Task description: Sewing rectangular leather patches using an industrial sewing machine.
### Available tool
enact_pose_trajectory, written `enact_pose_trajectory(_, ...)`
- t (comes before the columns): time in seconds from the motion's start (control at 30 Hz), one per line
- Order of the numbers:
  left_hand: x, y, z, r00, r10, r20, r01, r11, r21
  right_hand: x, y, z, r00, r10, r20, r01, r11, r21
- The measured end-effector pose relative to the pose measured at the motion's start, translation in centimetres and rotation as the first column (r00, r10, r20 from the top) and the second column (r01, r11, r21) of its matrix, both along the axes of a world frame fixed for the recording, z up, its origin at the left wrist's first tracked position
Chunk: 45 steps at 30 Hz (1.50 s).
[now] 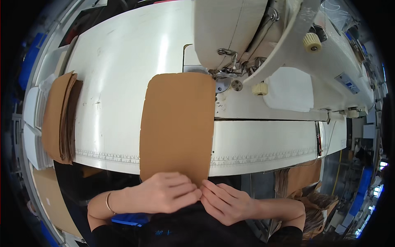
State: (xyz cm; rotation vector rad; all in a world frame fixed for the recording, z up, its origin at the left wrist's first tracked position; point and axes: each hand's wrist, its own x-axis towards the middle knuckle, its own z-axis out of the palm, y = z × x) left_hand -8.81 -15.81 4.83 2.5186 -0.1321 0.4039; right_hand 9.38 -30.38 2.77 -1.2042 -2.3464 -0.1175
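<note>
A flat tan panel with rounded corners [177, 123], its material hard to tell, lies lengthwise on the white sewing table. Its far right corner reaches up to the presser foot area of the sewing machine [230, 68]. At the near edge of the panel, my left hand [170, 192] and my right hand [226, 201] meet at the right corner. Both hands have their fingers closed in a pinch there, fingertips nearly touching. The fingers hide the pinched corner itself.
On the table's left end stands a stack of tan panels [59, 119], with white stacked pieces [33, 123] beside it. A printed ruler scale [107, 157] runs along the table's near edge. Below right hang more brown pieces [304, 177]. A cardboard box [55, 201] sits lower left.
</note>
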Motion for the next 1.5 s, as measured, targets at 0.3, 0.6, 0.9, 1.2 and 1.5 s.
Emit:
enact_pose_trajectory(0.3, 5.5, 5.1, -1.0, 0.95, 0.277, -0.143, -0.268, 0.96, 0.078, 2.7, 0.5, -0.1, 0.983, 0.108, 0.147, -0.112, 0.994, 0.015)
enact_pose_trajectory(0.6, 7.4, 8.1, -2.1, 0.95, 0.312, -0.01, -0.299, 0.918, 0.259, 5.2, 4.8, 0.4, 0.948, 0.086, 0.305, -0.121, 0.988, 0.096)
enact_pose_trajectory(0.9, 7.1, 7.7, -2.2, 0.96, 0.264, 0.09, -0.278, 0.933, 0.23, 7.7, 9.9, 0.8, 0.869, 0.079, 0.488, -0.209, 0.953, 0.218)
enact_pose_trajectory(1.2, 8.4, 10.9, -0.4, 0.946, 0.317, 0.065, -0.323, 0.935, 0.145, 9.8, 13.3, -0.4, 0.852, -0.004, 0.524, -0.127, 0.969, 0.214)
enact_pose_trajectory(1.5, 7.7, 11.1, -2.7, 0.964, 0.214, 0.16, -0.237, 0.961, 0.145, 10.2, 13.2, 1.7, 0.211, -0.16, 0.964, -0.339, 0.913, 0.226)
